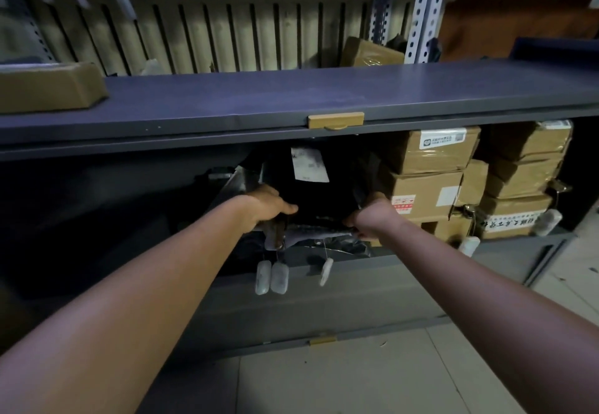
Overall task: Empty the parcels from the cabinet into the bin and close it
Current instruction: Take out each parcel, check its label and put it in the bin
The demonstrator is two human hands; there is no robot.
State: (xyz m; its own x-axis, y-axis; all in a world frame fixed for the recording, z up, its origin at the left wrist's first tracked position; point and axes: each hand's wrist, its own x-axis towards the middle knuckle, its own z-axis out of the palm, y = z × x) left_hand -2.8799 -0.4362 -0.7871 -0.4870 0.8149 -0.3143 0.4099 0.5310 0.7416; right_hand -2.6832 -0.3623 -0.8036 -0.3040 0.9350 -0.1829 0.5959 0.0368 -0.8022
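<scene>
Both my arms reach into the open grey cabinet [324, 297]. My left hand [265, 207] grips the left edge of a black plastic parcel [321, 196] with a white label. My right hand [372, 219] holds the same parcel's right edge. A grey soft parcel [311, 233] lies under it, partly hidden by my hands. Brown cardboard parcels [431, 167] are stacked in the cabinet to the right. No bin is in view.
The raised cabinet lid [227, 105] with a tan handle [335, 120] overhangs the opening. White tags [272, 277] dangle on strings over the cabinet's front wall. A brown box [48, 89] sits on the shelf above at left. Tiled floor [372, 374] lies below.
</scene>
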